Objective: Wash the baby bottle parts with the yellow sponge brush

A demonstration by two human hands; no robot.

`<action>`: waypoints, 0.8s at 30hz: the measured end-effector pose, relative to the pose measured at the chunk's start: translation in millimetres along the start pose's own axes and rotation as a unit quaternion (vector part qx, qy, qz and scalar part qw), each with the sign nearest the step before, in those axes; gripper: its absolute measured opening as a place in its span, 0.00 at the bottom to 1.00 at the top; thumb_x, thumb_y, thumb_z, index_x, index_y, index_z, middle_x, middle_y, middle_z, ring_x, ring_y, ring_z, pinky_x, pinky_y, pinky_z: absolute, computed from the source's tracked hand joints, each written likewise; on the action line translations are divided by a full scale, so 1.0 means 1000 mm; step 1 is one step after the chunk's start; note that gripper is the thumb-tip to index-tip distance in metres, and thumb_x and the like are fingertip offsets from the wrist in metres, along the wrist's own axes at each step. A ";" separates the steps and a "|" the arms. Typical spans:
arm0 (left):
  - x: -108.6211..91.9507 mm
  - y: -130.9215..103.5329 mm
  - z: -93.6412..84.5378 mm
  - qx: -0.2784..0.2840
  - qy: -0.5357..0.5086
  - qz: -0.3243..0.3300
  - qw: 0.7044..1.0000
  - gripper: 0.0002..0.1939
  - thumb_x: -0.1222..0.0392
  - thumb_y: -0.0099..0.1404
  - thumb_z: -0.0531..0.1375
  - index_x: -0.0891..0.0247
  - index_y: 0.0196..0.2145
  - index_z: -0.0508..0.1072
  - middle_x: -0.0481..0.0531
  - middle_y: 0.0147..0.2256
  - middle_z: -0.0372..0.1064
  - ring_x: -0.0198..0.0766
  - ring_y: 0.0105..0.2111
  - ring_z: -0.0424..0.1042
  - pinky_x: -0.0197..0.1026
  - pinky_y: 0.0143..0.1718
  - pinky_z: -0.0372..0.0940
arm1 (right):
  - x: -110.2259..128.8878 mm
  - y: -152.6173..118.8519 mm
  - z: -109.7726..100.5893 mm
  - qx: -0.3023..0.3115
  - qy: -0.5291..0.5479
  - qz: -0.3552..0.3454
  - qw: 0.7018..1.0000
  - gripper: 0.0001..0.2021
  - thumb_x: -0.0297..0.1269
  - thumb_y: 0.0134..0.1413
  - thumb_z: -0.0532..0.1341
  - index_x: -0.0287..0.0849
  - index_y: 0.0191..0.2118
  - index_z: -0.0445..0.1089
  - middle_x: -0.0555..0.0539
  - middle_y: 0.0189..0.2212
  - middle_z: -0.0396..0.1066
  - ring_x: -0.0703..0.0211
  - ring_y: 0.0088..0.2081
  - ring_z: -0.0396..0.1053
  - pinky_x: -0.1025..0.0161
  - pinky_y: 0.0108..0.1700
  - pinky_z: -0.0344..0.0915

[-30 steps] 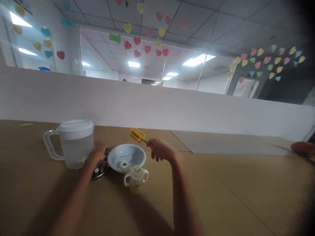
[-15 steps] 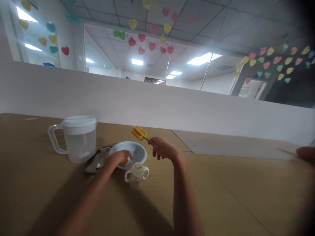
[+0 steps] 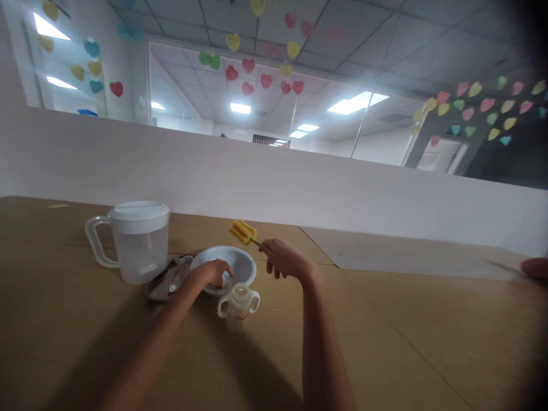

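Note:
My left hand (image 3: 217, 270) reaches into the white bowl (image 3: 246, 267), its fingers closed on a small clear piece (image 3: 226, 282) whose shape is partly hidden. To the right of the bowl, my right hand (image 3: 280, 257) grips the thin green handle of a yellow sponge brush (image 3: 243, 232). The sponge head points up and left, above the bowl's right side. A clear bottle with two white handles (image 3: 238, 311) stands upright in front of the bowl.
A lidded clear pitcher (image 3: 141, 245) stands at the left. Between it and the bowl lies a dark tray (image 3: 160, 288) with small clear and white parts. A flat light piece (image 3: 59, 205) lies far left. Part of another person's hand (image 3: 535, 267) shows at the right edge.
The whole view has shifted very slightly. Both hands keep nearly the same positions, with the brush still held and the left hand still in the bowl.

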State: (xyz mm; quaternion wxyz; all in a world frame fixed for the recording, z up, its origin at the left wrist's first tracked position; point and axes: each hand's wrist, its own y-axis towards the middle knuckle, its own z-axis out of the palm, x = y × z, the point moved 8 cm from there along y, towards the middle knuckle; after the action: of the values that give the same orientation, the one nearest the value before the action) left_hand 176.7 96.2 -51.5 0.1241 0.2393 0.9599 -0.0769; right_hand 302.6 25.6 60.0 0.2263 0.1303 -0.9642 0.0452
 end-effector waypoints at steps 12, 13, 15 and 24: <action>0.020 -0.024 -0.067 -0.171 -0.039 -0.031 0.984 0.20 0.59 0.56 0.61 0.63 0.47 0.73 0.56 0.48 0.71 0.43 0.49 0.69 0.40 0.50 0.60 | -0.002 0.000 -0.007 -0.035 0.027 -0.020 0.999 0.14 0.31 0.61 0.46 0.34 0.42 0.68 0.49 0.19 0.68 0.69 0.14 0.61 0.71 0.15 0.53; 0.022 -0.034 -0.083 -0.229 -0.073 -0.026 0.970 0.20 0.57 0.57 0.60 0.64 0.47 0.72 0.56 0.48 0.71 0.43 0.49 0.68 0.40 0.51 0.60 | 0.003 -0.003 -0.008 -0.033 0.038 -0.037 0.998 0.14 0.32 0.61 0.46 0.35 0.42 0.68 0.49 0.20 0.68 0.69 0.14 0.61 0.72 0.15 0.53; 0.022 -0.053 -0.110 -0.329 -0.150 -0.001 0.932 0.22 0.54 0.56 0.60 0.66 0.47 0.72 0.56 0.46 0.72 0.43 0.48 0.69 0.41 0.50 0.61 | 0.016 -0.008 -0.009 -0.024 0.065 -0.081 0.994 0.14 0.33 0.62 0.47 0.36 0.43 0.68 0.50 0.21 0.68 0.70 0.14 0.61 0.72 0.16 0.53; 0.027 -0.088 -0.143 -0.439 -0.264 0.033 0.858 0.24 0.46 0.57 0.56 0.65 0.44 0.73 0.50 0.40 0.74 0.42 0.40 0.71 0.38 0.41 0.63 | 0.012 -0.014 -0.029 -0.119 0.029 -0.075 0.990 0.14 0.33 0.61 0.48 0.36 0.41 0.70 0.50 0.19 0.68 0.71 0.13 0.56 0.72 0.17 0.53</action>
State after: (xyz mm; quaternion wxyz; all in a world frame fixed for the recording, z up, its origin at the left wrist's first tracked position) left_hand 83.2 60.7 85.6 0.4678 0.1625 0.8168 0.2958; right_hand 308.6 13.9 91.4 0.2708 0.1727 -0.9433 -0.0836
